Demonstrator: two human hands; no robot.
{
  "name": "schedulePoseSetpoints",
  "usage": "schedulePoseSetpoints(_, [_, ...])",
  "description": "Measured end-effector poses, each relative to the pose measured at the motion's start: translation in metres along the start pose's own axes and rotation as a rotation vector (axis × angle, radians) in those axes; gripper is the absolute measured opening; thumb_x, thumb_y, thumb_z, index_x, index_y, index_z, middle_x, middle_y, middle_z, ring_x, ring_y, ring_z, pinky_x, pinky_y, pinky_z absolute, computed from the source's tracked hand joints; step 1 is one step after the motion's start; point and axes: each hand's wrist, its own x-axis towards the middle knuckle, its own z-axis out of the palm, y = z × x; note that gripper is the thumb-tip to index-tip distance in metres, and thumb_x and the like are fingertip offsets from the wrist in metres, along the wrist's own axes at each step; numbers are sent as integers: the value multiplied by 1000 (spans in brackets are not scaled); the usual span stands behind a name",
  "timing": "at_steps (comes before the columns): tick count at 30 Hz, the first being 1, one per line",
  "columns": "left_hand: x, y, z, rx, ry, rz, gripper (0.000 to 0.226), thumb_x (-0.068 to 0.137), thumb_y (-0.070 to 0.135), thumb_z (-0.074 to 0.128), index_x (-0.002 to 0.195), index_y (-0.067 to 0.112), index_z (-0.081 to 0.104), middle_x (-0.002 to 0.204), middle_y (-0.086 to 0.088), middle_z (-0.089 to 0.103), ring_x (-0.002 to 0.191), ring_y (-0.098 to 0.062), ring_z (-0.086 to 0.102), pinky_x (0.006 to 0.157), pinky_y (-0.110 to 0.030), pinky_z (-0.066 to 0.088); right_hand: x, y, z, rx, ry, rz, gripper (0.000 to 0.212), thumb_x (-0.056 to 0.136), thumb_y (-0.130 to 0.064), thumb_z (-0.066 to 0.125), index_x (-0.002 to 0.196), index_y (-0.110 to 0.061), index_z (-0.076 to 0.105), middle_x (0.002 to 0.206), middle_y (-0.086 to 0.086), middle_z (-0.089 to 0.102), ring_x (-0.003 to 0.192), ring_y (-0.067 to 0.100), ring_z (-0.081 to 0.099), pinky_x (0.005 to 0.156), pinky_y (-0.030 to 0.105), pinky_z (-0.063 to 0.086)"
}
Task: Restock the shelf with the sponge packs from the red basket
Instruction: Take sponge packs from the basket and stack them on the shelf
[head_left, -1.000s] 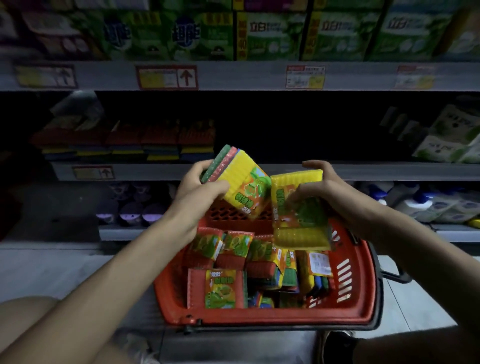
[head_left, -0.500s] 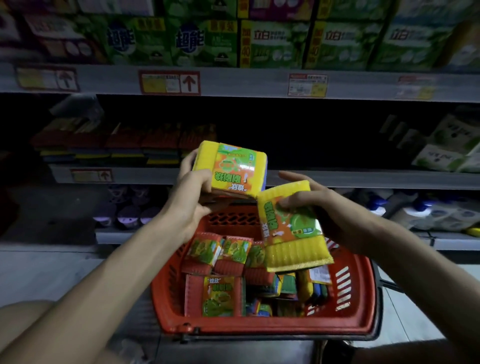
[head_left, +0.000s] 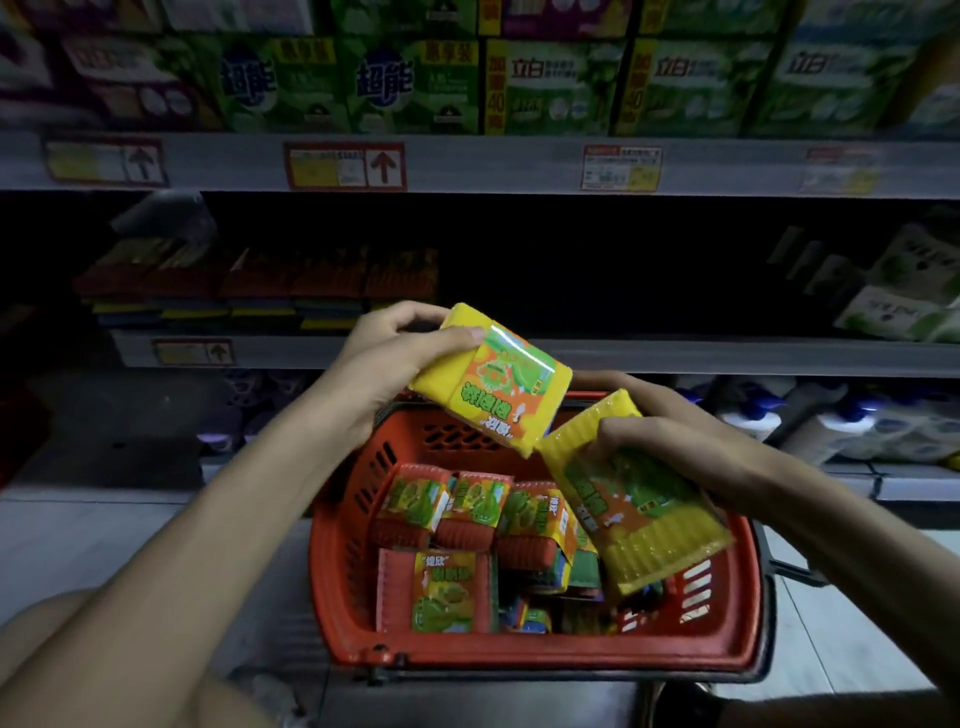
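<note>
My left hand (head_left: 395, 358) grips a yellow sponge pack (head_left: 493, 384) with an orange and green label, held tilted above the far rim of the red basket (head_left: 343, 587). My right hand (head_left: 670, 447) grips a second yellow sponge pack (head_left: 634, 514) over the basket's right side, its near end pointing down. Several more sponge packs (head_left: 447, 587) lie inside the basket. The shelf (head_left: 675, 356) behind has stacked sponge packs (head_left: 260, 291) at its left and a dark gap at its middle.
Green detergent boxes (head_left: 415, 83) fill the upper shelf, with price tags (head_left: 345, 166) on its edge. White pouches (head_left: 904, 291) sit at the right of the middle shelf. Bottles (head_left: 852, 421) stand on the lower shelf. A black basket handle (head_left: 789, 566) sticks out right.
Both hands have shifted right and slightly down with their packs. The left pack has tilted more, and the right pack has dropped lower over the basket.
</note>
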Motion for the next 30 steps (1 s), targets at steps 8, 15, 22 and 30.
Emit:
schedulePoseSetpoints(8, [9, 3, 4, -47, 73, 10, 65, 60, 38, 85, 122, 39, 65, 110, -2, 73, 96, -19, 74, 86, -45, 62, -6, -1, -9, -43, 168, 43, 56, 70, -67, 76, 111, -31, 64, 97, 3, 75, 79, 20, 78, 67, 33, 62])
schedulePoseSetpoints(15, [14, -8, 18, -386, 99, -207, 23, 85, 24, 79, 105, 17, 72, 101, -9, 74, 96, -28, 73, 69, -43, 62, -4, -5, 2, 4, 307, -58, 69, 67, -64, 65, 131, -37, 58, 112, -2, 65, 83, 10, 76, 69, 25, 61])
schedulePoseSetpoints(22, [25, -9, 24, -523, 76, -347, 39, 87, 28, 77, 120, 13, 62, 105, -8, 71, 90, -25, 72, 86, -50, 57, 12, -3, 17, 18, 330, -47, 32, 99, -36, 60, 130, -37, 59, 113, -6, 62, 82, 5, 72, 60, 12, 52])
schedulePoseSetpoints(30, [43, -16, 38, -544, 150, -331, 42, 80, 35, 82, 115, 17, 67, 114, -5, 72, 101, -19, 67, 72, -29, 47, 29, -9, 36, 200, 246, -50, 64, 81, -50, 71, 141, -40, 53, 121, -7, 62, 82, 11, 77, 65, 21, 59])
